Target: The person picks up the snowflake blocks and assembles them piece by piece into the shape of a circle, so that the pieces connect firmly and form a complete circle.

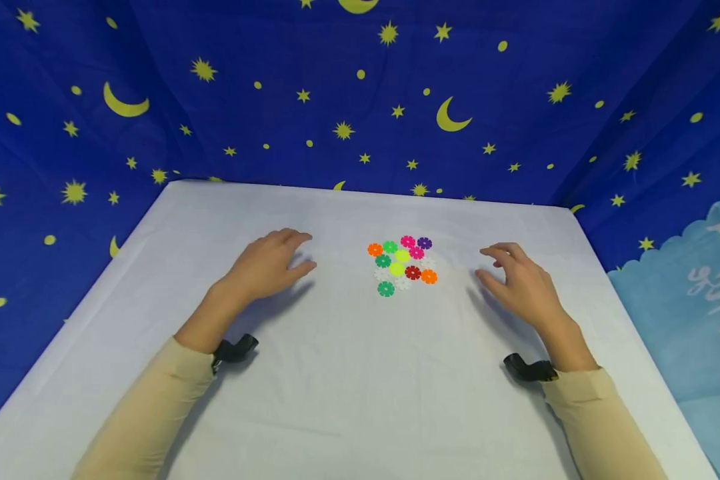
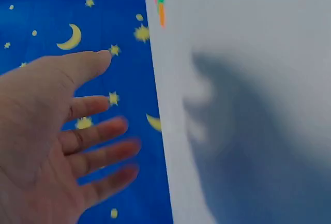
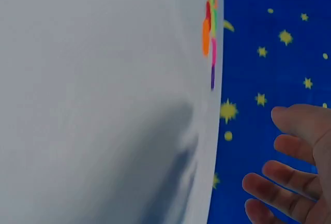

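Several flat, notched plastic discs lie in a loose cluster on the white table, among them an orange disc [image 1: 375, 250], a purple disc [image 1: 424, 243], a dark red disc [image 1: 413, 273] and a green disc [image 1: 386, 289]. To the left of the cluster my left hand [image 1: 270, 263] hovers over the cloth, fingers spread and holding nothing. My right hand [image 1: 519, 283] is raised on the other side, apart from the discs, its fingers loosely bent around empty air. In the right wrist view an orange disc [image 3: 206, 36] shows nearly edge-on.
A white cloth [image 1: 312, 373] covers the table. Behind it hangs a blue curtain [image 1: 312, 60] with yellow stars and moons. At the right is a light blue panel [image 1: 684, 320] with white lettering. Each wrist carries a black camera mount [image 1: 237, 349].
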Demonstrator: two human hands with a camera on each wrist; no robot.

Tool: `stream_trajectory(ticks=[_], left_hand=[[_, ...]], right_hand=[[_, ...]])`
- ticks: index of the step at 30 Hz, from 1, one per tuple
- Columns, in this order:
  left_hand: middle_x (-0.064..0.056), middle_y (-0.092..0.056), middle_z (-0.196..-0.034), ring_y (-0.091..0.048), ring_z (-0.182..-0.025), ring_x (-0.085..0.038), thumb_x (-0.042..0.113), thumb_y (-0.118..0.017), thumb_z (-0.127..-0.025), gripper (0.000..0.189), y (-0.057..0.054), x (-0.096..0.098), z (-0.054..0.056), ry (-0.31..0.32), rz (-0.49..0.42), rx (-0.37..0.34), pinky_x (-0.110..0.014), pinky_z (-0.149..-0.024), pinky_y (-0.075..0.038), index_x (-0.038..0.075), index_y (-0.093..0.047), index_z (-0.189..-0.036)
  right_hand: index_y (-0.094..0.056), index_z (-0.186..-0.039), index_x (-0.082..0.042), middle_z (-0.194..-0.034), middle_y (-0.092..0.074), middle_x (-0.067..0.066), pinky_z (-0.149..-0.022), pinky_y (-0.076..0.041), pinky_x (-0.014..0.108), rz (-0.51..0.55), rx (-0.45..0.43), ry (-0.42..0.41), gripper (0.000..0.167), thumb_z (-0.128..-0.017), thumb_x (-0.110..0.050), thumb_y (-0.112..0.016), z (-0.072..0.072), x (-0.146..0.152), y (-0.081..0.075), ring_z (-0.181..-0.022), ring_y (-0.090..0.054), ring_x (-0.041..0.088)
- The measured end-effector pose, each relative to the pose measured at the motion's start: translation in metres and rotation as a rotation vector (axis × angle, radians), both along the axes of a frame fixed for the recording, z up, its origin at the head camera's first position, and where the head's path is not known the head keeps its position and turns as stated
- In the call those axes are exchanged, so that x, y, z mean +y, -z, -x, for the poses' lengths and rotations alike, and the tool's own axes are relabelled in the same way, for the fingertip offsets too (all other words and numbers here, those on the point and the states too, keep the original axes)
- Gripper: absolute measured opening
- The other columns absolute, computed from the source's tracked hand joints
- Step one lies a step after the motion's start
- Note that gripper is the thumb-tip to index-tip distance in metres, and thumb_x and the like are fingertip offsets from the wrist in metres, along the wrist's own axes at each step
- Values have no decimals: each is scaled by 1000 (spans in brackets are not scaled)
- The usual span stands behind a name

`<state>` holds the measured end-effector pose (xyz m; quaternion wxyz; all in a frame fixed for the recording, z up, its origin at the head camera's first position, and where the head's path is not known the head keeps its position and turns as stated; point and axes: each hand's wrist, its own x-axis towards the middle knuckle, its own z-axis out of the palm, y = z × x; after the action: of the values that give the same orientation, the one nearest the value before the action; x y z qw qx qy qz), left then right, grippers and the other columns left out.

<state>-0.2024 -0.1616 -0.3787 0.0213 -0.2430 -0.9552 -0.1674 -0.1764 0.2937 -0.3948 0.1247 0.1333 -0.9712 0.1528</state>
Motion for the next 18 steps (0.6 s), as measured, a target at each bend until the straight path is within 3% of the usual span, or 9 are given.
stream_trajectory(ticks=[4,6,12,18], left_hand=[[-5,-62,-104,-58,-87,-18,42,-62,-93,44,-2,25,0,62,-164,-108,-37,-74,-49,10,-61,-123],[-1,-62,-96,-56,-80,-15,40,-64,-92,40,-1,37,2,99,-201,-147,-34,-70,-48,9,-64,-118],[6,-59,-90,-55,-75,-11,37,-67,-90,35,14,71,8,170,-191,-195,-29,-69,-47,11,-67,-115],[6,-59,-90,-55,-76,-10,34,-66,-91,32,30,97,11,222,-256,-259,-28,-71,-46,13,-66,-116]], right_hand=[[-66,-118,-10,-112,-62,7,-67,-48,43,92,-101,-13,37,-89,-34,-69,8,-10,1,-85,-60,24],[-67,-115,-10,-107,-64,6,-70,-47,41,141,-170,-20,36,-89,-34,-69,13,-14,3,-84,-59,22],[-68,-110,-10,-97,-66,4,-71,-46,37,252,-355,-36,32,-89,-34,-69,26,-28,12,-84,-59,21],[-69,-103,-10,-90,-66,3,-70,-44,37,269,-369,-48,25,-87,-30,-71,33,-43,22,-78,-57,20]])
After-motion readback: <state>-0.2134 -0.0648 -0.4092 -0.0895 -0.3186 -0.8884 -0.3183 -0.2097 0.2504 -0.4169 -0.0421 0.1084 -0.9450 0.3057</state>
